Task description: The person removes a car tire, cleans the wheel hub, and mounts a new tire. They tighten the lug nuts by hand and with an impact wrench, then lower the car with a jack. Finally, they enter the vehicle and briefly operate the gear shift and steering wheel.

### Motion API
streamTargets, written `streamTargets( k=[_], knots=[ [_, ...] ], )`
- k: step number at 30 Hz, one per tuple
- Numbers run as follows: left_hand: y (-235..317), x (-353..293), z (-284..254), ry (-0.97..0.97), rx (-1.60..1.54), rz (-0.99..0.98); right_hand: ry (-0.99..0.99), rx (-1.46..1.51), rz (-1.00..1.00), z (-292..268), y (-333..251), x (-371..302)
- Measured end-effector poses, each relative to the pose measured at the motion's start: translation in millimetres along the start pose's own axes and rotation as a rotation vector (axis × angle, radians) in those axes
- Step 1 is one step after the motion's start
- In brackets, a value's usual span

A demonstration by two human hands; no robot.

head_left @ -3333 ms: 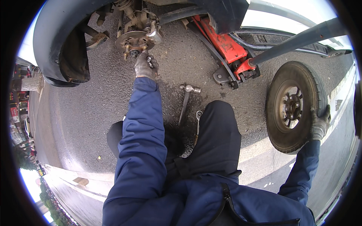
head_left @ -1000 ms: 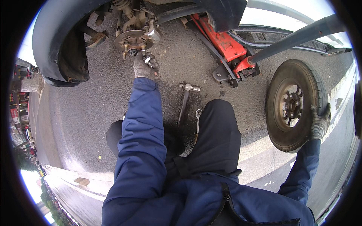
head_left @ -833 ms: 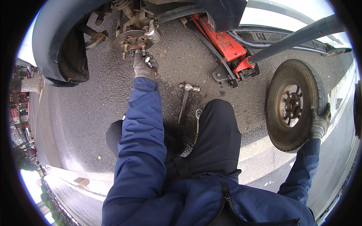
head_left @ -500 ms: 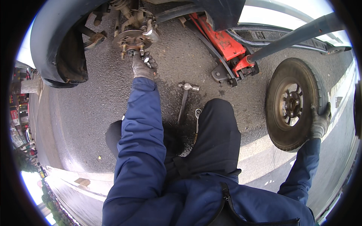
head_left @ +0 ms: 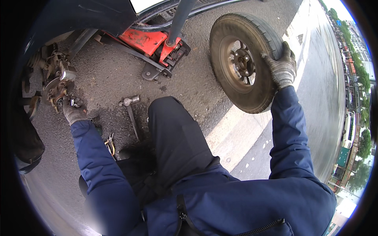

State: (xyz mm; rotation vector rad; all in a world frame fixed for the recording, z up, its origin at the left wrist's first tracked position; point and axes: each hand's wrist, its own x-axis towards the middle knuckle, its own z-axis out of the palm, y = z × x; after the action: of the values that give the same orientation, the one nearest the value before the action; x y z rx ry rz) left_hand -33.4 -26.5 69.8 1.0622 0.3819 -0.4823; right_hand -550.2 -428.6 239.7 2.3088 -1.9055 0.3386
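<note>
At the left, my left hand in a grey knit glove is closed beside the rusty wheel hub, its fingers touching the hub's lower edge. Small shiny metal pieces show at its fingers; they look like wheel nuts, though partly hidden. My gloved right hand grips the wheel, thumb on the tyre's sidewall and fingers over the tread. This wheel, a tyre on a dirty steel-coloured rim, stands tilted on the asphalt at the right.
A red floor jack with a long grey handle stands under the dark car body. On the asphalt lie a ball-peen hammer and pliers, close to my knee. A pale kerb strip runs past the wheel.
My view has swung to the right, so hub, jack and wheel appear farther left. My left hand stays at the hub and my right hand stays on the wheel.
</note>
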Motion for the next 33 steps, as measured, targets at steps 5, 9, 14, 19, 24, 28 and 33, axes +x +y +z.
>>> streamTargets(
  k=[5, 9, 14, 19, 24, 28, 33],
  knots=[
    [-2.5, -7.7, 2.4, -0.073, -0.163, -0.056, 0.022, 0.011, -0.018, 2.3, 4.1, 0.5],
    [-2.5, -16.1, 15.7, 0.101, -0.031, 0.065, 0.019, 0.056, -0.026, 3.6, 8.1, 0.4],
    [0.9, -10.1, 3.5, -0.085, -0.113, -0.060, 0.037, 0.040, -0.034, 4.2, 8.6, 0.0],
    [0.9, 3.8, -4.9, -0.086, -0.107, -0.020, 0.038, 0.043, -0.035, 3.4, 9.0, -0.4],
    [1.7, 10.2, -7.5, -0.020, -0.061, 0.022, 0.013, 0.030, -0.010, 0.6, 8.1, -1.4],
    [3.3, 5.7, -9.9, -0.101, -0.070, -0.015, 0.014, 0.021, -0.010, -0.1, 6.9, -1.5],
    [5.6, -2.0, -1.8, 0.006, 0.008, -0.023, 0.020, 0.028, -0.007, 0.2, 6.5, -2.5]
  ],
)
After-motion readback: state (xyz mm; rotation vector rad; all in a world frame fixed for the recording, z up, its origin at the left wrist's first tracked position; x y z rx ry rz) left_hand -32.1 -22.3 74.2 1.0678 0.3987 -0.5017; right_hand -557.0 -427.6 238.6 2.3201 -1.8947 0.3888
